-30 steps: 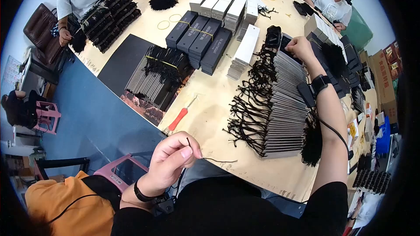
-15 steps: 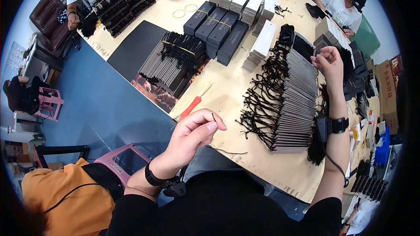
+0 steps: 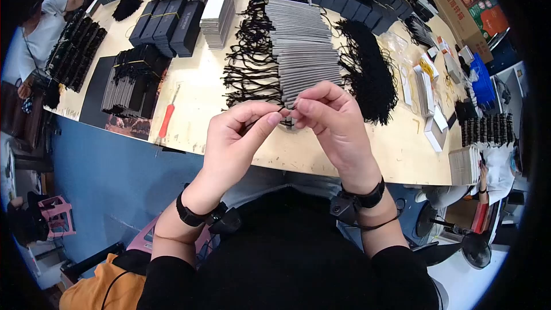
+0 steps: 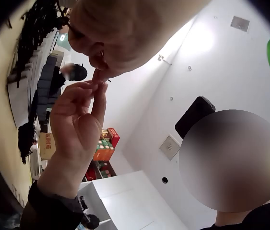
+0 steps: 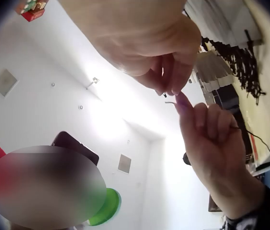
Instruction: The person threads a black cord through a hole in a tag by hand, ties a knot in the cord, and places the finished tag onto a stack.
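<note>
In the head view my left hand and right hand meet fingertip to fingertip above the table's near edge. The left thumb and forefinger pinch a thin black cord, whose long end trails behind that hand in the right wrist view. A short cord end sticks out at the left fingertips. My right thumb and forefinger pinch at the cord there, and the fingers cover most of it. Just beyond the hands lies a long row of grey cards packed on edge, with knotted black cords fanning out on their left.
Black tassels lie right of the row. A red-handled hook tool lies to the left, near a banded bundle of cards. White card stacks and dark card stacks stand farther back. Another person sits at far left.
My right hand has come back from the far end of the card row to meet the left hand at the cord. The head view has turned to the right.
</note>
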Motion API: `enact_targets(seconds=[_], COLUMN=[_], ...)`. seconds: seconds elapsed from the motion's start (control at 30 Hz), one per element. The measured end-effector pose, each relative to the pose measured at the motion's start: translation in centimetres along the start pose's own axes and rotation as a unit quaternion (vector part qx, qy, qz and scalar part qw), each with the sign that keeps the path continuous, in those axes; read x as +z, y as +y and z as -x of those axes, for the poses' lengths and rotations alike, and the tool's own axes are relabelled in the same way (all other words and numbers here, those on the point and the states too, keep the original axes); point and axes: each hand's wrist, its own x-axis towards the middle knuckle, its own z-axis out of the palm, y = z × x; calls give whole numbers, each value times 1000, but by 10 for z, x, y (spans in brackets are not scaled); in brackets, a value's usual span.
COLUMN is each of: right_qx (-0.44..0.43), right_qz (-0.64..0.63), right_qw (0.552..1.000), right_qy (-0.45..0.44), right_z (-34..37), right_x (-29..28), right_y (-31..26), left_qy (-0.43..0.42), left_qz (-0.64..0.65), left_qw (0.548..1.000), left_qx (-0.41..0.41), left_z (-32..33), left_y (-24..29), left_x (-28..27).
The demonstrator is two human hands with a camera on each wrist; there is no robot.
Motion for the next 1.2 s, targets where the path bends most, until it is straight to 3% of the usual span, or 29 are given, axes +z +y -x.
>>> enact_targets(seconds=[0.13, 0.3, 0.37, 0.5, 0.63, 0.7, 0.73, 0.8, 1.2], right_qx=[-76, -78, -38, -124, -99, -166, -162, -206, -269], right_qz=[89, 33, -14, 34, 37, 169, 169, 257, 307], right_qw=[993, 996, 999, 991, 993, 968, 968, 940, 909], right_qy=[32, 26, 9, 29, 59, 88, 87, 87, 86], right_z=[13, 17, 17, 14, 15, 16, 17, 20, 27], right_x=[2, 5, 3, 2, 1, 1, 3, 7, 15], right_y=[10, 18, 27, 30, 23, 25, 25, 25, 25], left_qy=[-3, 27, 46, 17, 81, 24, 5, 9, 44], left_qz=[-38, -45, -15, -49, -65, -91, -120, -124, -129], left_qw=[998, 998, 997, 998, 992, 994, 992, 992, 989], left_qx=[40, 45, 60, 33, 76, 58, 39, 33, 59], left_z=[1, 6, 6, 7, 9, 11, 11, 11, 16], left_y=[-6, -10, -10, -9, -1, 4, 6, 7, 10], left_x=[11, 18, 20, 17, 14, 9, 6, 7, 17])
